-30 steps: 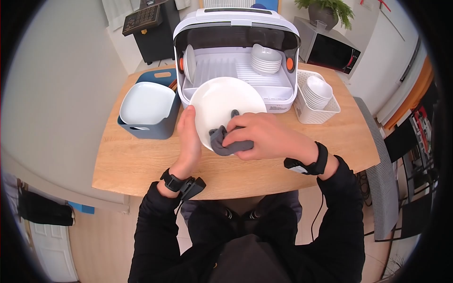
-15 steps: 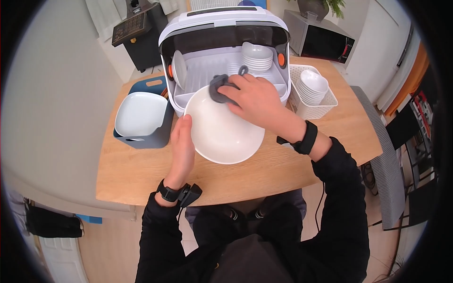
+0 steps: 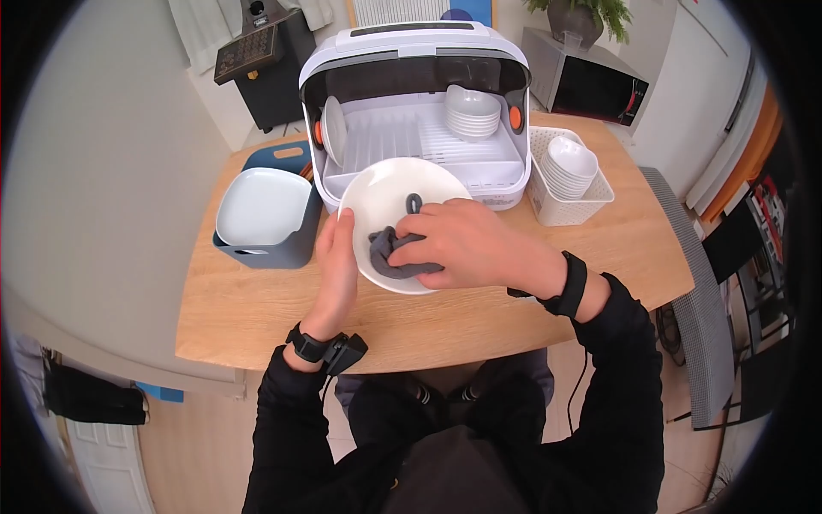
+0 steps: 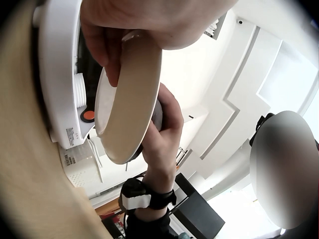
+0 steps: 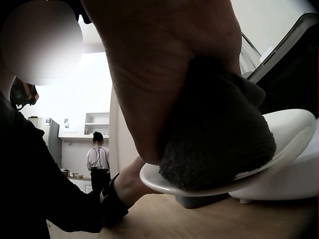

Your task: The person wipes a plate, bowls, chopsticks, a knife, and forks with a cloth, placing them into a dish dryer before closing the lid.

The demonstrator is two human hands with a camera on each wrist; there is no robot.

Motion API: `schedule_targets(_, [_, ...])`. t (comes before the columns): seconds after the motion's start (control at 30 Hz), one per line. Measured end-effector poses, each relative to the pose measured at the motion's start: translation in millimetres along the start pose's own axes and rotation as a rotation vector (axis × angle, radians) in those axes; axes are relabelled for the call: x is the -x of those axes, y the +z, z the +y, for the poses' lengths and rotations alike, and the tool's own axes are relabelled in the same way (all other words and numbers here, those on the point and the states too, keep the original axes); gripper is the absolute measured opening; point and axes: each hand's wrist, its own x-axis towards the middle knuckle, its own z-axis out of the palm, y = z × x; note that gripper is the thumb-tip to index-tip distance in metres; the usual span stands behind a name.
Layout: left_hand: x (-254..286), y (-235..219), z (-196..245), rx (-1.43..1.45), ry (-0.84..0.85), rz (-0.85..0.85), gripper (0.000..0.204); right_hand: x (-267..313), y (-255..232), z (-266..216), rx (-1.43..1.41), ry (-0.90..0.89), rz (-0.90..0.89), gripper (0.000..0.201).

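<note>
A white, shallow round bowl (image 3: 374,190) is held up over the near side of the table, in front of the dish rack. My left hand (image 3: 339,270) grips its left rim; in the left wrist view the thumb and fingers pinch the edge of the bowl (image 4: 130,109). A dark grey cloth (image 3: 387,257) is bunched in my right hand (image 3: 467,244), which presses it against the inside of the bowl toward the lower right. A small loop of the cloth sticks up past the fingers. In the right wrist view the fuzzy cloth (image 5: 219,144) covers much of the bowl.
Behind the bowl stands a white lidded dish rack (image 3: 402,184), its lid raised, with plates (image 3: 334,131) and stacked bowls (image 3: 473,116) inside. At left, a blue basket (image 3: 272,255) holds a white square dish (image 3: 264,206). A white basket (image 3: 569,210) with small bowls (image 3: 569,163) stands right.
The bowl first tips so its inside shows wider, then tilts back. My right hand with the cloth goes up to the far rim, then returns to the near inside. The left hand keeps its grip.
</note>
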Motion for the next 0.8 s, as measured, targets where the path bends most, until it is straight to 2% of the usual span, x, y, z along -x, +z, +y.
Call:
schedule_targets(0.1, [-6.4, -1.1, 9.0, -0.146, 0.178, 0.041, 0.033, 19.2, -12.8, 3.3, -0.021, 0.14, -0.088, 0.029])
schedule_targets(0.13, [-6.3, 0.3, 20.6, -0.214, 0.21, 0.016, 0.038, 25.4, -18.2, 6.8, -0.002, 0.222, -0.091, 0.029])
schedule_targets(0.2, [-17.5, -5.1, 33.3, -0.285, 0.203, 0.001, 0.04, 34.8, -30.1, 19.3, 0.031, 0.378, -0.096, 0.029])
schedule_targets(0.27, [-29.5, -9.0, 51.1, -0.404, 0.189, -0.011, 0.041, 44.4, -35.3, 37.5, -0.036, 0.492, -0.028, 0.032])
schedule_targets(0.33, [-38.1, -5.0, 67.0, -0.52, 0.331, 0.005, 0.04, 45.4, -41.9, 47.2, -0.081, 0.629, 0.002, 0.034])
schedule_targets(0.47, [-59.4, 11.1, 89.7, -0.798, 0.598, 0.06, 0.04, 36.9, -34.4, 67.9, -0.198, 0.78, 0.112, 0.038])
schedule_targets(0.6, [-77.9, 22.7, 94.1, -1.178, 0.759, 0.159, 0.041, 25.9, -17.1, 85.8, -0.302, 0.843, 0.075, 0.039])
schedule_targets(0.7, [-86.1, 27.4, 84.8, -1.365, 0.744, 0.179, 0.041, 21.6, -10.6, 88.1, -0.329, 0.863, 0.05, 0.04])
schedule_targets(0.73, [-93.9, 24.7, 78.1, -1.352, 0.805, 0.201, 0.042, 22.5, -9.2, 86.9, -0.323, 0.858, 0.05, 0.04])
schedule_targets(0.8, [-102.3, 22.5, 72.5, -1.371, 0.77, 0.202, 0.042, 22.7, -7.8, 85.8, -0.319, 0.867, 0.045, 0.04])
